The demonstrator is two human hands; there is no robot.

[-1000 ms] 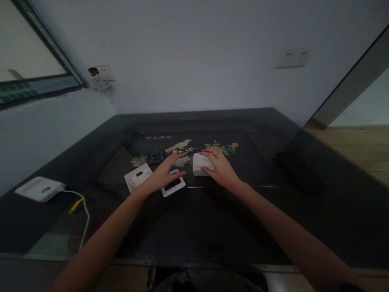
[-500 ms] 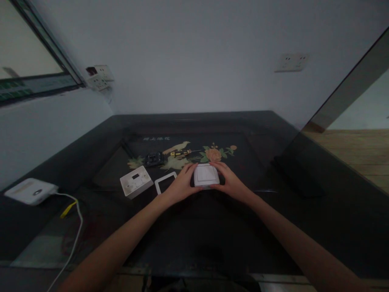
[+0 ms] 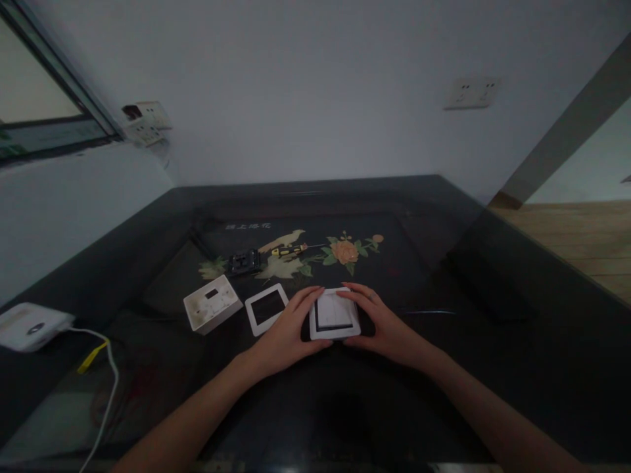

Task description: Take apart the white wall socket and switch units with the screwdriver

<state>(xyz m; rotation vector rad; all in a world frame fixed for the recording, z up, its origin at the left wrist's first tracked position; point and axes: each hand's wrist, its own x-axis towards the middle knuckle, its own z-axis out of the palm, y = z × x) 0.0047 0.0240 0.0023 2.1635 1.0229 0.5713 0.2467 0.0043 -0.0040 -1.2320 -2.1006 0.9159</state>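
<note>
Evidently the work is partway along, to judge from where I stand. A flat white panel (image 3: 335, 310) lies within a white square plastic-looking frame (image 3: 335, 334), so those two pieces are together; yet a dark strip shows along the panel's near edge, and I would not call the fit even. What may be behind them is hidden from me. The other pieces lie separate: a white open-topped box with a small rectangular cut-out (image 3: 215, 305), a second white square frame with a see-through middle (image 3: 250, 316), and a black squarish plastic-looking part (image 3: 245, 261). A yellow-and-black-handled screwdriver with a slim shaft (image 3: 288, 251) rests beyond them, out of anyone's grip.

The held frame is between the two hands, low over the dark glossy tabletop (image 3: 394, 401); whether it touches the surface, I cannot tell. The left hand (image 3: 292, 328) curves round its left side, fingertips at the far edge and thumb at the near one. The right hand (image 3: 387, 328) mirrors it on the right, its fingers reaching over the far corner. Both are bent snugly about the piece. The second frame is just beside the left hand, the box farther left.
</note>
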